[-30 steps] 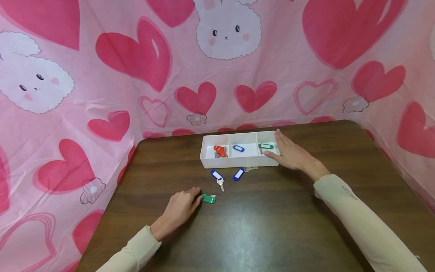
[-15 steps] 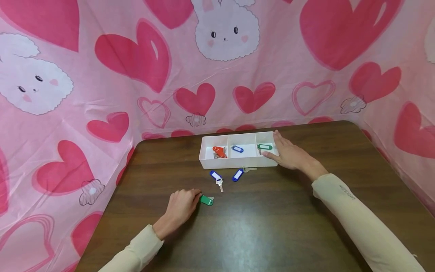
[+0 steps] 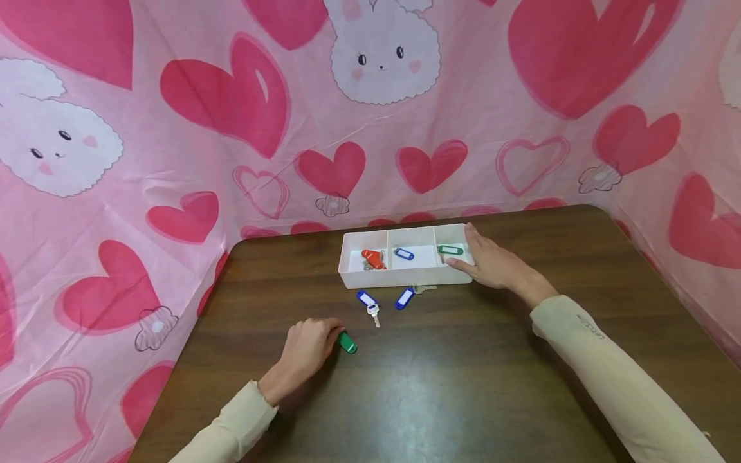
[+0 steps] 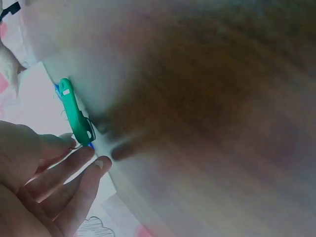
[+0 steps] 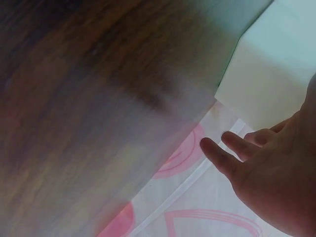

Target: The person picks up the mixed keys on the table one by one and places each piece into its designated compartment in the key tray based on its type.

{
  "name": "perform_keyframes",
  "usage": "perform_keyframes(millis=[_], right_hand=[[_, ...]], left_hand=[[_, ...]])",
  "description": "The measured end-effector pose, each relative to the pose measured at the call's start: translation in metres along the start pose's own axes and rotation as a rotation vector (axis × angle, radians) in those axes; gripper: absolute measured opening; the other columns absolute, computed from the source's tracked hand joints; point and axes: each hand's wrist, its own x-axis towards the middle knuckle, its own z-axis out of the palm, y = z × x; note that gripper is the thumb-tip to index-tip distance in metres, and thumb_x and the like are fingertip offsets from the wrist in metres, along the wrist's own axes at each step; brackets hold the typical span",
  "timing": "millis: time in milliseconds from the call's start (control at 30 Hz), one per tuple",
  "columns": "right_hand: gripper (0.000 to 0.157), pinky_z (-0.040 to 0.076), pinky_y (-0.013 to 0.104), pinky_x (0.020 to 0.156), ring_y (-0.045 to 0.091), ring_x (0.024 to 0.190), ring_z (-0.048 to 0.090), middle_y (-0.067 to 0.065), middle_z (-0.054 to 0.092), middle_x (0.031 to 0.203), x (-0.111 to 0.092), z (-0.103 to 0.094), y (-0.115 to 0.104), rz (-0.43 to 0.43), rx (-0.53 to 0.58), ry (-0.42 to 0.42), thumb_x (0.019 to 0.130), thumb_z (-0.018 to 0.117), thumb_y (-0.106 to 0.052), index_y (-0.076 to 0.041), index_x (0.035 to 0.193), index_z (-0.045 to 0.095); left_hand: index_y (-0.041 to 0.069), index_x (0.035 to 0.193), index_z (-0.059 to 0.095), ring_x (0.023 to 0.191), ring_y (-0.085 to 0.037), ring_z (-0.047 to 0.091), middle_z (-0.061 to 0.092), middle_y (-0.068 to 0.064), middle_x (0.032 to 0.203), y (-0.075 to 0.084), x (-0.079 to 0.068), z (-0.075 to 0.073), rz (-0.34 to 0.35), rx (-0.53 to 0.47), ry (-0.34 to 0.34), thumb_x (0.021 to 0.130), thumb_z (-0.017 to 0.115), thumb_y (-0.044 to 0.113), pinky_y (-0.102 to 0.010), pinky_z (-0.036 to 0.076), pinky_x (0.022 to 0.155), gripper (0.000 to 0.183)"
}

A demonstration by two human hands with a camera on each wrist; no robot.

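Observation:
My left hand (image 3: 308, 347) pinches a green key tag (image 3: 347, 343) by its ring end, just over the table. In the left wrist view the tag (image 4: 74, 111) sticks out beyond thumb and fingertip; its key is mostly hidden. Straight-fingered, my right hand (image 3: 499, 262) rests against the right end of a white three-compartment box (image 3: 405, 278). Orange key tags (image 3: 374, 258) with keys lie in its left compartment, a blue tag (image 3: 404, 254) in the middle, a green tag (image 3: 450, 250) in the right. In front of the box are two blue key tags (image 3: 367, 299) with keys.
The brown wooden table (image 3: 463, 386) carries all of this. Behind and around it hangs a pink cloth (image 3: 486, 83) with hearts and rabbit faces. The box stands close to the table's far edge.
The green key tag in my left hand has swung round and shifted slightly left; its key no longer shows beside it in the head view. My right hand stays at the box.

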Motion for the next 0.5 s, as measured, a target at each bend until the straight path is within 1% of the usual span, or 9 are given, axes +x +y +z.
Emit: perform_keyframes(millis=[100,267,333,500], right_hand=[[0.115,0.020,0.067,0.129,0.047,0.164,0.009,0.019,-0.003,0.178,0.000,0.001,0.001,-0.011,-0.010,0.014,0.097,0.045,-0.079,-0.009,0.168,-0.012],[0.114,0.018,0.066,0.130,0.047,0.164,0.009,0.020,0.001,0.178,0.001,0.001,0.002,-0.026,-0.026,0.034,0.098,0.047,-0.077,-0.004,0.168,-0.006],[0.114,0.018,0.065,0.130,0.047,0.164,0.009,0.021,0.001,0.178,0.001,0.001,0.002,-0.028,-0.027,0.036,0.098,0.047,-0.076,-0.004,0.168,-0.006],[0.114,0.018,0.065,0.130,0.047,0.164,0.009,0.020,0.001,0.178,0.000,0.001,0.002,-0.033,-0.025,0.037,0.098,0.046,-0.077,-0.004,0.168,-0.006]], left_hand=[[0.014,0.099,0.084,0.067,-0.011,0.070,0.079,0.002,0.086,0.001,0.001,-0.001,0.012,0.008,0.018,0.091,0.083,0.014,-0.028,0.061,0.060,0.008],[0.013,0.096,0.084,0.063,-0.009,0.063,0.070,0.004,0.080,0.003,0.004,-0.004,0.024,0.010,0.030,0.090,0.084,0.014,-0.025,0.059,0.059,0.007],[0.013,0.096,0.084,0.063,-0.008,0.063,0.070,0.003,0.080,0.004,0.006,-0.006,0.014,-0.008,0.018,0.090,0.084,0.013,-0.025,0.060,0.060,0.006],[0.011,0.098,0.083,0.068,-0.009,0.065,0.077,-0.001,0.086,0.009,0.011,-0.012,-0.036,-0.094,-0.032,0.089,0.083,0.008,-0.027,0.063,0.068,0.009]])
